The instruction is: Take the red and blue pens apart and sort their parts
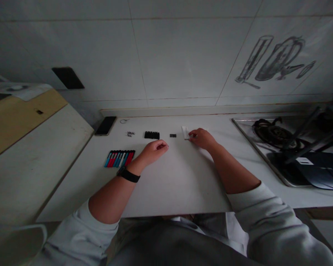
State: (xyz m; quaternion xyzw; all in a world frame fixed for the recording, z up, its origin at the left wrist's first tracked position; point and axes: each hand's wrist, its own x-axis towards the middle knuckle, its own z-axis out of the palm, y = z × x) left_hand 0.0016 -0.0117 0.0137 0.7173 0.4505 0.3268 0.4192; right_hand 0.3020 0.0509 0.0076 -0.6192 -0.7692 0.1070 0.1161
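Note:
My left hand [154,150] is closed above the middle of the white counter, fingertips pinched; a tiny dark speck shows at them, too small to name. My right hand [202,139] is closed at the right edge of a bunch of thin clear tubes [185,132], and what its fingertips pinch cannot be made out. Between the hands lies a small group of dark pieces [172,135]. Behind my left hand stands a row of black caps [152,135], with small metal tips [130,133] to their left. Red, blue and white pen barrels with black ends [119,158] lie beside my left wrist.
A phone [106,126] and a small ring-shaped item [123,121] lie at the back left of the counter [169,184]. A gas stove [266,147] with a dark pan-like object [322,168] takes up the right. A pale cabinet or board [36,155] borders the left.

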